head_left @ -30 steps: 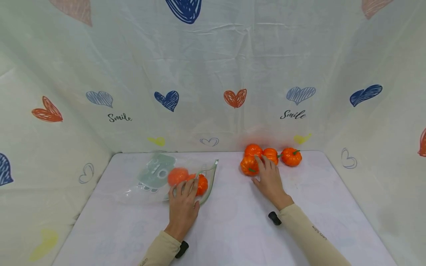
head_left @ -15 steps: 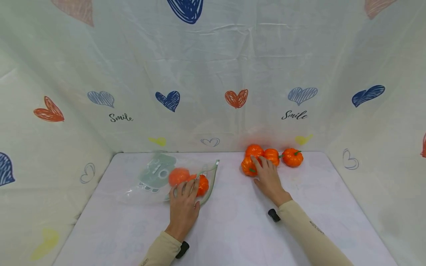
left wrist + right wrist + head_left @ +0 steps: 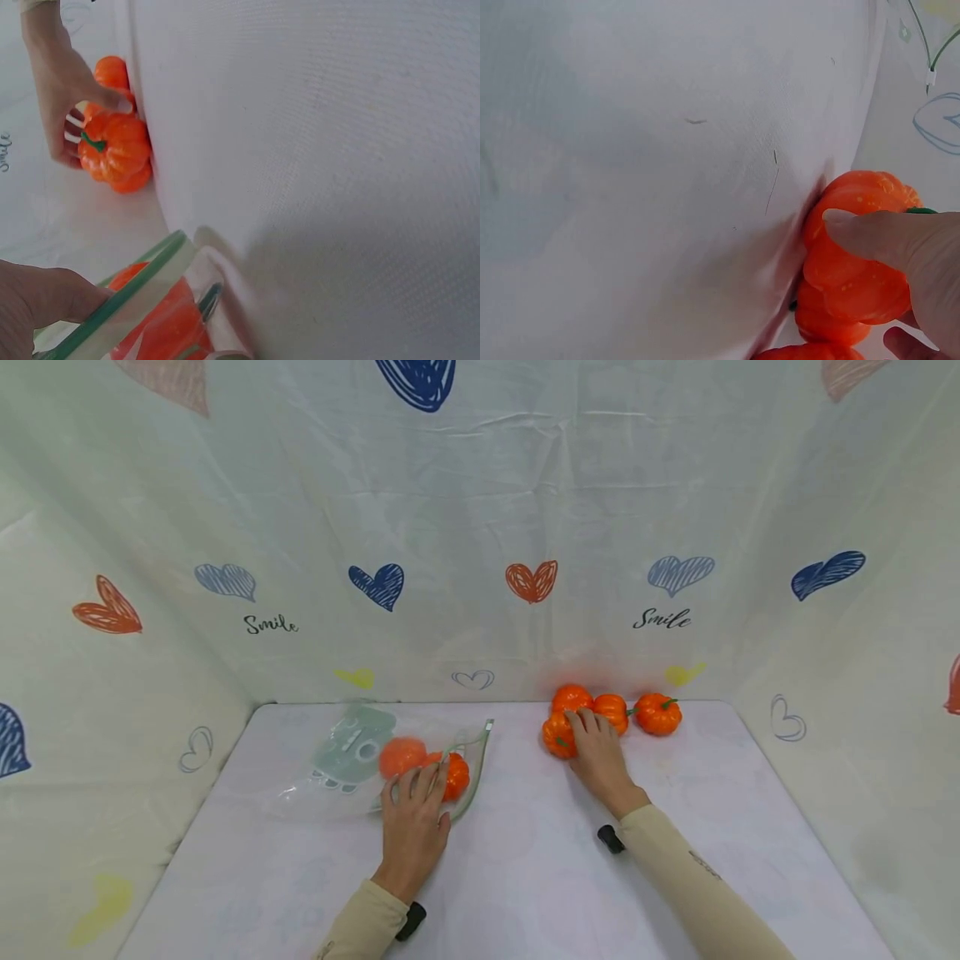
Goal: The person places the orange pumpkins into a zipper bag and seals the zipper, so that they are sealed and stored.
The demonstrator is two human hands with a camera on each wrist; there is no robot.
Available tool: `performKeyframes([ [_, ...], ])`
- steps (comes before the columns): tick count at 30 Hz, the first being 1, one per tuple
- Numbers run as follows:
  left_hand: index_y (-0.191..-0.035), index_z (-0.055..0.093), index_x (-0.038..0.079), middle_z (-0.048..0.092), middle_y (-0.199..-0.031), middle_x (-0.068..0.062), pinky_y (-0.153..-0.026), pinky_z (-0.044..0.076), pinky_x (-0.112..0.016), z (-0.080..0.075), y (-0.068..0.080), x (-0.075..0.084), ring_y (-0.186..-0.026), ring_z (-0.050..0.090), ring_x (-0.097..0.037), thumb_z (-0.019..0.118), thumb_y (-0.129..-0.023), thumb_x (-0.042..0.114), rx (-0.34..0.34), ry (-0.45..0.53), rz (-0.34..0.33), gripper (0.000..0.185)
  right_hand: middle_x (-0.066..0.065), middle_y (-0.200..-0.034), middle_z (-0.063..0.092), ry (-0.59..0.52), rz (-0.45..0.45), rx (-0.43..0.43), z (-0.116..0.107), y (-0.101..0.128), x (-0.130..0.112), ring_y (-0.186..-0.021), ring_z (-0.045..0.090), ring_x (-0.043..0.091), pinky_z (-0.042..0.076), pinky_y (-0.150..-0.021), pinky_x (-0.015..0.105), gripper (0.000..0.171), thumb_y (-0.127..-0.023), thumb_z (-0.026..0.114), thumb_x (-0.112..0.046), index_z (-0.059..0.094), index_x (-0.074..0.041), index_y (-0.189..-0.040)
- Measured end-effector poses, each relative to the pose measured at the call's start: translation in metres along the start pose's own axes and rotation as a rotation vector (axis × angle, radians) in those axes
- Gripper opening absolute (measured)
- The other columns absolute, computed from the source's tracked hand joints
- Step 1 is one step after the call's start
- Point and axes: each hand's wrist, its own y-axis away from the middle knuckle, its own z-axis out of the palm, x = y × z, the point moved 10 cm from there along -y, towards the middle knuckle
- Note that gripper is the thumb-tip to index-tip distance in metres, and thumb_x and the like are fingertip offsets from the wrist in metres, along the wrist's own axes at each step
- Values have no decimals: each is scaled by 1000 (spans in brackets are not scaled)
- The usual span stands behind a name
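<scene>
White table [image 3: 525,885] carries a floppy clear bag [image 3: 356,743] on its left half; the film looks limp, so the mouth could collapse if the left hand [image 3: 412,835] loses the lip its fingers hold, and the bagged pumpkins [image 3: 457,777], lying close to the opening, could roll out under a tug. Farther right, near the back edge, the right hand [image 3: 602,764] grips the front pumpkin [image 3: 558,735] of four. Likely trouble: glossy skin slipping, or the neighbouring pumpkins [image 3: 611,714] rolling if knocked, packed so near. The gripped one sits between the digits: right thumb [image 3: 870,234] pressed on its side, fingers curled over the top, tips partly hidden; green stem [image 3: 94,142] left uncovered.
</scene>
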Motion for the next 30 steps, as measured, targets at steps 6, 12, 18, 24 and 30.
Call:
performKeyframes([
  [6, -139, 65, 2, 64, -126, -12, -100, 42, -58, 1, 0, 0, -116, 54, -34, 101, -60, 6, -3, 8, 3, 87, 26, -134, 55, 9, -1, 14, -2, -3, 0, -122, 53, 50, 46, -108, 62, 82, -71, 96, -1, 54, 4, -141],
  [12, -138, 66, 1, 64, -128, -13, -100, 41, -58, 2, 0, -1, -117, 54, -35, 101, -60, 5, -6, 16, 0, 85, 26, -133, 57, 8, -10, 14, -3, -3, 2, -121, 53, 49, 46, -107, 60, 86, -69, 100, -10, 55, 5, -141],
  [18, -138, 66, 2, 65, -128, -13, -100, 41, -58, 3, 0, -1, -117, 54, -35, 101, -60, 6, -7, 19, -3, 86, 25, -133, 58, -10, 11, -14, 0, 1, 4, -120, 52, 47, 46, -107, 58, 87, -72, 100, -21, 55, 5, -142],
  [24, -140, 65, 3, 65, -129, -12, -100, 42, -58, 2, 0, -1, -117, 55, -34, 101, -61, 6, -14, 19, -10, 87, 23, -134, 59, -90, 32, -43, 2, 11, -8, -123, 51, 46, 43, -108, 60, 87, -74, 99, -27, 55, 4, -143],
  [30, -141, 64, 3, 64, -130, -12, -101, 41, -59, 1, -1, -2, -118, 54, -35, 101, -63, 8, -34, 11, -16, 87, 21, -133, 62, -178, 52, -81, 4, 20, -33, -124, 53, 44, 44, -108, 60, 88, -72, 99, -29, 56, 3, -142],
])
